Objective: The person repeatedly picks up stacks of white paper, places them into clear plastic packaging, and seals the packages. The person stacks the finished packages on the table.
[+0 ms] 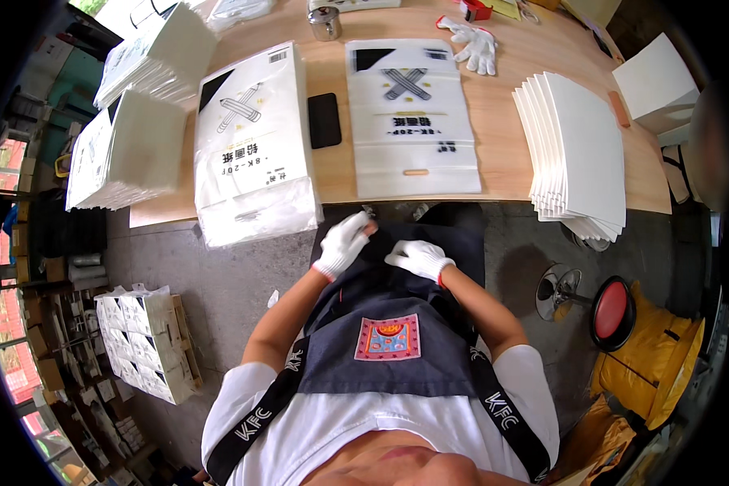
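Observation:
My left hand (343, 245), in a white knitted glove with a bare fingertip showing, hovers over my lap just off the table's front edge. Its fingers are slightly bent and apart, with nothing visible in them. My right hand (421, 261), gloved too, rests against my dark apron (381, 296), fingers loosely curled and apparently empty. Nearest ahead lies a flat stack of clear plastic bags (449, 138) printed with crossed pencils, with an oval handle hole. Left of it, a pile of filled paper packs (259, 150) has loose plastic overhanging the edge. Fanned white paper sheets (587, 154) stand at the right.
A black phone (325, 120) lies between packs and bags. More packs (125, 154) are piled far left. At the back are a metal tin (325, 24) and a spare glove (474, 49). A red-seated stool (613, 313) and wrapped bundles (142, 340) stand on the floor.

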Action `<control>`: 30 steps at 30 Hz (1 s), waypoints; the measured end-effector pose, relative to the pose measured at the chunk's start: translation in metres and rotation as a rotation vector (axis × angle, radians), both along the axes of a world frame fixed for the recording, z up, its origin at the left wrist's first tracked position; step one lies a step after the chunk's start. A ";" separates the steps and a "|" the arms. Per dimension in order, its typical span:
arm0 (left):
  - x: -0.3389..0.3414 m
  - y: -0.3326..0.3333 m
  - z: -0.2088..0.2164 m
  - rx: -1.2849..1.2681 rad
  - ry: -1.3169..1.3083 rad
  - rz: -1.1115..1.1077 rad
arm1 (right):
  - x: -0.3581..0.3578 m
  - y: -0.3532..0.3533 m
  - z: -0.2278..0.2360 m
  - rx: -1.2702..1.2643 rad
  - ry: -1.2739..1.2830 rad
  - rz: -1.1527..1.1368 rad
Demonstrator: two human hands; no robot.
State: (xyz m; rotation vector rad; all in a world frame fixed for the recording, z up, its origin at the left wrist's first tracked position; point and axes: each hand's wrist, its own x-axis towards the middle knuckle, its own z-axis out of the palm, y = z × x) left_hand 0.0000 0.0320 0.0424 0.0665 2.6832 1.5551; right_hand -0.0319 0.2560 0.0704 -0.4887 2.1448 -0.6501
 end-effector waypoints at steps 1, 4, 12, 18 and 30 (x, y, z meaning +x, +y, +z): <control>-0.025 0.016 0.008 -0.036 0.162 -0.077 | 0.006 0.014 -0.004 -0.042 0.017 -0.036; -0.101 0.067 0.034 -0.319 0.356 0.014 | 0.017 0.035 0.001 -0.051 0.030 -0.168; -0.183 0.073 0.011 -0.529 0.059 -0.171 | 0.019 0.063 -0.002 -0.286 -0.031 -0.393; -0.187 0.073 0.059 -0.472 0.032 -0.225 | -0.076 0.037 0.011 -0.539 -0.013 -0.854; -0.222 0.043 0.077 0.436 -0.175 0.198 | -0.099 0.059 -0.041 -0.071 0.512 -0.621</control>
